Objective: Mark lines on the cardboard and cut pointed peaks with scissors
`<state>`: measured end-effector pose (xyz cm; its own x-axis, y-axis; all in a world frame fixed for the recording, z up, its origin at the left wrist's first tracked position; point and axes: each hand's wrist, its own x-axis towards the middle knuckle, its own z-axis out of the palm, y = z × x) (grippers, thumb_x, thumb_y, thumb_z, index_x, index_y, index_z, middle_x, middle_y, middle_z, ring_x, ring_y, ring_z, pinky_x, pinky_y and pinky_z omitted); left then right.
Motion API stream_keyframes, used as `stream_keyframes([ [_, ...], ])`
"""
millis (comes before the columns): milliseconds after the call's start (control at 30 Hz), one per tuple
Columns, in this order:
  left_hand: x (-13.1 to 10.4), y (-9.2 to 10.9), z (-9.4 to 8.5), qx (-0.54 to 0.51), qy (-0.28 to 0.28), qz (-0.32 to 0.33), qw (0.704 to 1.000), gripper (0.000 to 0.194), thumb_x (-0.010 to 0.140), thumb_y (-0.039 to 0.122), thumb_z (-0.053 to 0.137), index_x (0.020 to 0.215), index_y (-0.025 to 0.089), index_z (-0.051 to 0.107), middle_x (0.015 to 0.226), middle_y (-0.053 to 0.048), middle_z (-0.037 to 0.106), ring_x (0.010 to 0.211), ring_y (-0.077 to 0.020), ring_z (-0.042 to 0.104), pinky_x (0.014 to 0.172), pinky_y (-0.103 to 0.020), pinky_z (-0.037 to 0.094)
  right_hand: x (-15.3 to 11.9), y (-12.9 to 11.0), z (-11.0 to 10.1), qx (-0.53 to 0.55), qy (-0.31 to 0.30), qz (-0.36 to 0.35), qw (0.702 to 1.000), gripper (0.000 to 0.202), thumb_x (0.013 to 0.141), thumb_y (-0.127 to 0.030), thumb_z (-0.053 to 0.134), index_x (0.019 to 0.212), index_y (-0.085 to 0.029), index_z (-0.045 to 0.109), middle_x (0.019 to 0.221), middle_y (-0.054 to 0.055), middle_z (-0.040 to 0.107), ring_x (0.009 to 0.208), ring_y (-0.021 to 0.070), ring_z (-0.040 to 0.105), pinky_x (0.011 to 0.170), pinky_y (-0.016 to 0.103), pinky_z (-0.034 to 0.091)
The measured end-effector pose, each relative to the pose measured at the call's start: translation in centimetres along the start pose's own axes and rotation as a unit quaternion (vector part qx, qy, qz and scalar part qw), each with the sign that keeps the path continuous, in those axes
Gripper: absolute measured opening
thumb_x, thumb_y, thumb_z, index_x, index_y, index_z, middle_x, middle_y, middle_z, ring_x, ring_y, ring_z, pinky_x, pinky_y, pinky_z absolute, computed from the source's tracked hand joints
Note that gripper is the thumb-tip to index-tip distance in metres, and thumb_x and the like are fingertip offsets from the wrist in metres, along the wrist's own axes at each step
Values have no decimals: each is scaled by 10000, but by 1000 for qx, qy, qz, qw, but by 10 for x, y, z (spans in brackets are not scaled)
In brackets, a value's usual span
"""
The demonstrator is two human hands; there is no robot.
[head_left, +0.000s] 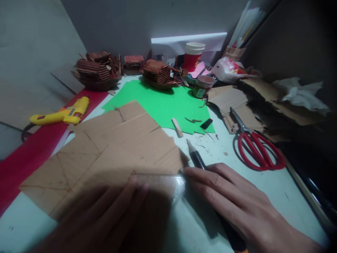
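Observation:
A brown cardboard sheet (116, 140) with drawn lines lies across the table. My left hand (105, 214) is in shadow, its fingers stretched out flat on the cardboard and on a clear plastic ruler (160, 181). The ruler's rounded end sticks out past the cardboard's lower right edge. Beside that end, my right hand (231, 200) has its fingers closed together, the fingertips at the ruler's upper corner. A small dark thing shows at those fingertips, too small to name. A black pen-like tool (196, 158) with a pale pointed tip runs beneath the right hand, partly hidden.
Red-handled scissors (259, 151) lie at right by cardboard scraps (231, 102). A yellow glue gun (63, 112) rests at left. Behind are a green sheet (173, 105), brown model boats (158, 73), a jar (203, 86) and a red cup (193, 58).

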<state>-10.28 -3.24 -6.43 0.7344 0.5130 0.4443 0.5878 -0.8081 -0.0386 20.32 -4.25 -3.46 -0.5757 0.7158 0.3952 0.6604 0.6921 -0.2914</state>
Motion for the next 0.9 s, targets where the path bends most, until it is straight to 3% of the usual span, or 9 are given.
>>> stream_keyframes([
  [133, 2, 3, -4, 37, -24, 8, 999, 539, 859, 446, 630, 1350, 225, 601, 1281, -27, 725, 1055, -255, 640, 916, -418, 468, -7, 1, -3, -14, -35, 34, 999, 367, 1040, -195, 332, 1266, -260, 614, 1424, -26, 624, 1170, 271, 564, 926, 353, 548],
  [233, 6, 7, -5, 32, -1, -7, 999, 487, 927, 319, 536, 1392, 173, 556, 1230, -53, 739, 1050, -235, 625, 937, -393, 454, -8, 1, -4, -24, -33, 40, 998, 385, 1025, -291, 361, 1274, -264, 654, 1412, 25, 638, 1123, 300, 631, 874, 392, 609],
  [333, 10, 8, -4, 13, 6, -13, 1000, 472, 949, 263, 479, 1403, 148, 541, 1206, -58, 737, 1019, -229, 620, 950, -383, 431, -7, 2, -5, -30, -32, 44, 998, 389, 1019, -250, 384, 1259, -273, 688, 1382, 28, 665, 1071, 281, 683, 846, 357, 636],
  [533, 8, 5, -5, 38, -30, 13, 999, 449, 970, 322, 443, 1374, 160, 552, 1311, -79, 672, 1160, -246, 559, 996, -391, 392, -8, 4, -6, -52, -46, 38, 997, 417, 996, -108, 406, 1253, -290, 681, 1395, -51, 659, 1161, 242, 652, 907, 292, 617],
  [667, 7, 7, -8, 34, -59, 14, 998, 504, 934, 337, 542, 1402, 150, 528, 1367, -98, 630, 1205, -258, 528, 1032, -410, 358, -9, 3, -5, -47, -33, 38, 998, 352, 1014, -218, 413, 1217, -279, 695, 1388, 1, 660, 1105, 269, 672, 880, 341, 630],
  [800, 7, 11, -7, 27, -37, -29, 999, 482, 936, 335, 518, 1391, 176, 542, 1333, -81, 669, 1132, -252, 584, 977, -407, 414, -9, 2, -6, -26, -58, 35, 997, 384, 1019, -351, 358, 1222, -271, 674, 1453, 19, 597, 1139, 306, 630, 859, 395, 626],
  [900, 2, 13, -3, 48, -32, -22, 998, 602, 828, 388, 644, 1392, 200, 555, 1319, -76, 695, 1123, -265, 617, 959, -424, 459, -6, 2, -8, -34, -65, 28, 997, 360, 1025, -247, 358, 1266, -258, 625, 1486, -10, 566, 1179, 279, 571, 872, 351, 598],
])
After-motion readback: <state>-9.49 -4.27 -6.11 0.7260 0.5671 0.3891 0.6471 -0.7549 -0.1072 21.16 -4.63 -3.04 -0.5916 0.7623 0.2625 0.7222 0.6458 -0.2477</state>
